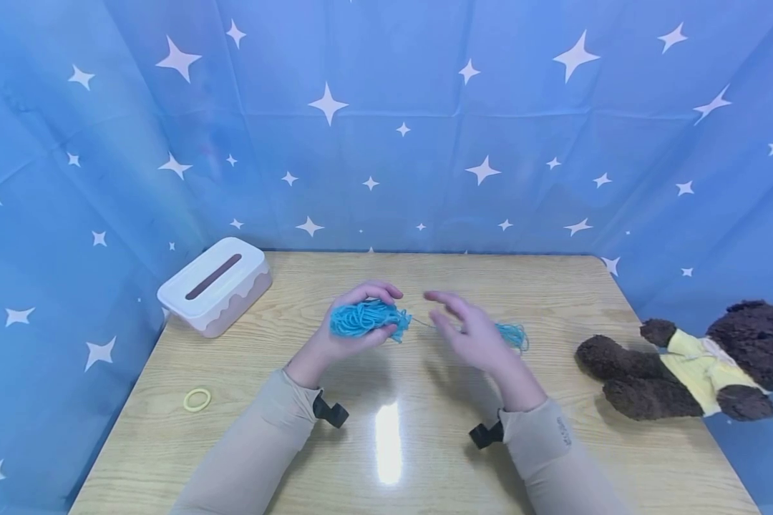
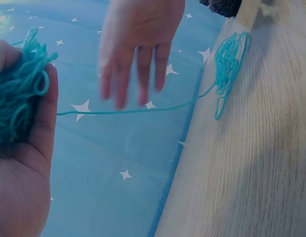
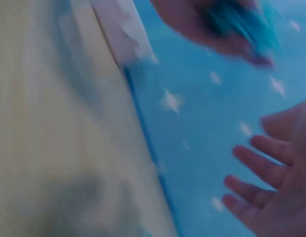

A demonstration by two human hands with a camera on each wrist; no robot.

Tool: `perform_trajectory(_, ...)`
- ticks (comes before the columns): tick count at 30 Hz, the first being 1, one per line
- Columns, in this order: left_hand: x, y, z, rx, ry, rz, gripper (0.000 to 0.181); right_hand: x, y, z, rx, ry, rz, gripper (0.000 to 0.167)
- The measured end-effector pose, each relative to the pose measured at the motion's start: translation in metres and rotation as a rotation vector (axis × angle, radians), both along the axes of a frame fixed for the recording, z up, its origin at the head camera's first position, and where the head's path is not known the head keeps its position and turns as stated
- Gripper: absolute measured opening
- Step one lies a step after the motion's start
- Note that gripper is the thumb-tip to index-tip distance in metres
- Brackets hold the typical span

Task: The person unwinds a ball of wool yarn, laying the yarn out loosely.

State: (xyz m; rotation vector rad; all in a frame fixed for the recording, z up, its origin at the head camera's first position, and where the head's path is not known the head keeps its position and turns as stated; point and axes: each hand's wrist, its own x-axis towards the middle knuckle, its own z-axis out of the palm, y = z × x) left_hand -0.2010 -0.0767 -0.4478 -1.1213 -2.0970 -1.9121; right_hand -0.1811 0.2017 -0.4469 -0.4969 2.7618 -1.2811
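Note:
A thick bundle of blue yarn (image 1: 363, 319) is held in the left hand (image 1: 343, 339), the fingers and thumb curled round it; the left wrist view shows the same yarn bundle (image 2: 24, 94) against the palm. One strand (image 2: 138, 111) runs from it to a smaller loose pile of yarn (image 2: 228, 66) lying on the table. The right hand (image 1: 479, 340) is in the air between the two, its fingers extended and holding nothing. In the right wrist view the right hand (image 3: 276, 177) has its fingers spread, apart from the blurred yarn (image 3: 242, 24).
A white and pink tissue box (image 1: 215, 286) stands at the back left of the wooden table (image 1: 296, 465). A yellow ring (image 1: 197, 400) lies at the left. On the right edge lies a brown plush toy (image 1: 689, 368) in yellow clothing. A blue star-patterned curtain (image 1: 412, 186) hangs behind.

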Motion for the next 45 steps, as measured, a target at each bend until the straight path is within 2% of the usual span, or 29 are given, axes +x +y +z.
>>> perform_trajectory(3, 0.0, 0.0, 0.0, 0.003, -0.006, -0.01, 0.038, 0.007, -0.024, -0.005, -0.11, 0.016, 0.081, 0.054)
perform_trajectory(6, 0.0, 0.0, 0.0, 0.018, 0.0, -0.029, 0.037, 0.013, -0.037, -0.01, -0.166, 0.021, 0.099, 0.054)
perform_trajectory(11, 0.001, 0.0, 0.001, 0.037, 0.007, -0.054, 0.037, 0.016, -0.046, -0.016, -0.18, 0.015, 0.053, 0.046)
perform_trajectory(17, 0.0, 0.0, 0.0, 0.031, 0.013, -0.047, 0.037, 0.015, -0.049, -0.016, -0.24, 0.005, -0.058, 0.026)
perform_trajectory(22, -0.001, -0.001, 0.0, 0.014, 0.023, -0.027, 0.038, 0.014, -0.038, -0.009, -0.243, 0.049, -0.127, 0.025)
perform_trajectory(30, -0.001, -0.001, 0.002, -0.001, 0.027, 0.001, 0.038, 0.006, -0.005, 0.009, -0.32, 0.084, -0.21, 0.028)
perform_trajectory(37, -0.002, -0.001, 0.0, 0.011, 0.032, 0.004, 0.038, 0.003, 0.025, 0.02, -0.346, 0.181, -0.281, 0.028)
perform_trajectory(40, -0.002, -0.001, -0.001, 0.032, 0.041, -0.002, 0.038, 0.002, 0.036, 0.025, -0.322, 0.183, -0.317, 0.032)
perform_trajectory(45, -0.002, 0.001, -0.002, 0.059, 0.062, -0.008, 0.037, 0.002, 0.054, 0.031, -0.235, 0.16, -0.432, 0.039)
